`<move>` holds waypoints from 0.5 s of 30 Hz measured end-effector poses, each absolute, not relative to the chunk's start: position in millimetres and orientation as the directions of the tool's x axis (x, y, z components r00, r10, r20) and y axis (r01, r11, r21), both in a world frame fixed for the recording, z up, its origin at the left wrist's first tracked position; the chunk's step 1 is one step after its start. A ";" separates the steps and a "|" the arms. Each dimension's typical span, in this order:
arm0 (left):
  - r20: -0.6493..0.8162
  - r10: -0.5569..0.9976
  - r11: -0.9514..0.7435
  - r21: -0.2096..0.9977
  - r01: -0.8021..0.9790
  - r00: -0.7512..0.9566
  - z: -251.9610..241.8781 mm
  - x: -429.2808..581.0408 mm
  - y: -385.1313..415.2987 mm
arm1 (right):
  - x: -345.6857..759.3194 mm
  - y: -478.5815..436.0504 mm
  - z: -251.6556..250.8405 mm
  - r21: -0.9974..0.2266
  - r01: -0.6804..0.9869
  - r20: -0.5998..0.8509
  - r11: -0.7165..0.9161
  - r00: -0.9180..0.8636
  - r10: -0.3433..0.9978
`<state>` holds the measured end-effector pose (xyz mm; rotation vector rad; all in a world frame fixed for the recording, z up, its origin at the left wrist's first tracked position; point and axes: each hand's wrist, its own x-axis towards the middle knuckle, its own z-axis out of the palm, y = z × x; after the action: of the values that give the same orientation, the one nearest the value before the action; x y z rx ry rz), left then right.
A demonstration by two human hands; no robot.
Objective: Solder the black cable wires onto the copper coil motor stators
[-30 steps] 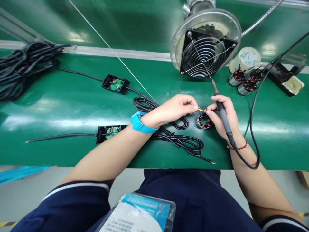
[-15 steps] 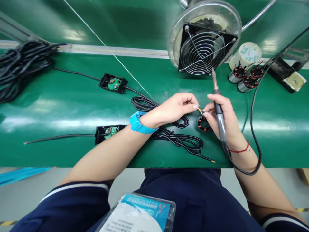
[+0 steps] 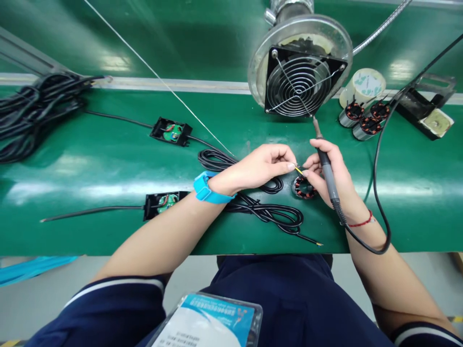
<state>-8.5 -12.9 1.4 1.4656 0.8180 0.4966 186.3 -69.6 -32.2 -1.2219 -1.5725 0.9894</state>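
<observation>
Between its thumb and fingertips my left hand (image 3: 269, 166) pinches a thin yellow wire (image 3: 299, 171). My right hand (image 3: 334, 173) holds a soldering iron (image 3: 327, 171) in its palm, tip pointing up and away toward the fan. The thumb and fingertips of that same hand meet at the other end of the yellow wire. Just below the fingertips, a ring-shaped motor stator (image 3: 304, 187) with copper windings rests on the bench, partly covered by the right hand. Coiled black cable (image 3: 267, 212) lies under and beside my left wrist.
A fan with a wire guard (image 3: 298, 91) stands ahead. Several wound stators in metal sleeves (image 3: 367, 127) sit by a tape roll (image 3: 365, 86) and an iron stand (image 3: 430, 115). Two open black boxes with green boards (image 3: 170, 131) and a cable bundle (image 3: 39, 111) lie left. A thin white solder strand (image 3: 159, 77) slants down.
The view has tilted slightly, so the bench items sit a little lower. Both hands stay close together; the wire between them now shows as plain yellow and more of the stator is visible.
</observation>
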 end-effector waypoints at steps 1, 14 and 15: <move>-0.179 0.740 0.081 0.981 0.178 0.649 1.7 -8.6 -12.8 | 186.2 -70.1 -31.6 -0.948 0.252 0.171 0.194 -0.111 0.979; -0.200 0.802 0.053 0.962 0.267 0.563 -2.6 -3.1 -13.8 | 182.0 -63.6 -35.4 -0.911 0.361 0.229 0.200 0.039 0.973; -0.210 0.813 0.057 0.957 0.285 0.543 -3.2 -2.5 -13.9 | 183.8 -64.8 -35.1 -0.888 0.399 0.271 0.228 0.054 0.961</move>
<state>-2.5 -13.9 -3.2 1.5106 0.9831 0.5191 183.8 -64.8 -35.1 -1.3370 -1.5181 0.7190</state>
